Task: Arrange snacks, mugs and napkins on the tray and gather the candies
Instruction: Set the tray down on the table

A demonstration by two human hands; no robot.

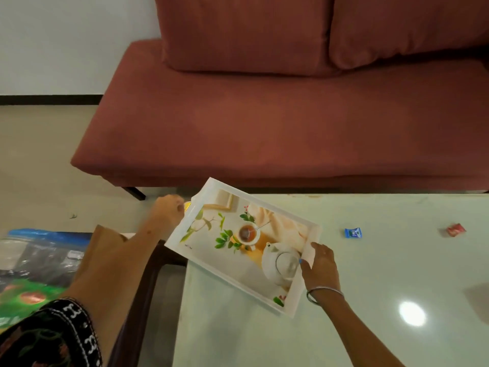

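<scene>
Tray [239,280]: white, rectangular, low raised rim, glossy printed base (teapot, cup of tea, green leaves). It sits skewed over the table's [370,274] near-left corner, its left end hanging past the table's left edge; can't tell whether it rests on the top or is lifted.

Right hand [318,266] is closed on the tray's right end wall, fingers curled over the rim; thin metal bangle on the wrist. Left hand [169,210] is at the tray's left end, curled into a loose fist touching the rim; motion-blurred, so can't tell if it actually grips. Something small and yellow shows between that hand and the tray (unclear what).

Table top is smooth, pale green, glassy, with a bright lamp reflection near the near-right part. Two wrapped candies lie on it, well right of the tray: blue candy [353,232] nearer, red candy [455,230] close to the right edge.

Sofa [238,123] beyond the far edge: rust-red matte fabric, flat seat, two plump back cushions. Beige floor, white wall, dark skirting. Lower left: plastic bags [34,266], blurred.
</scene>
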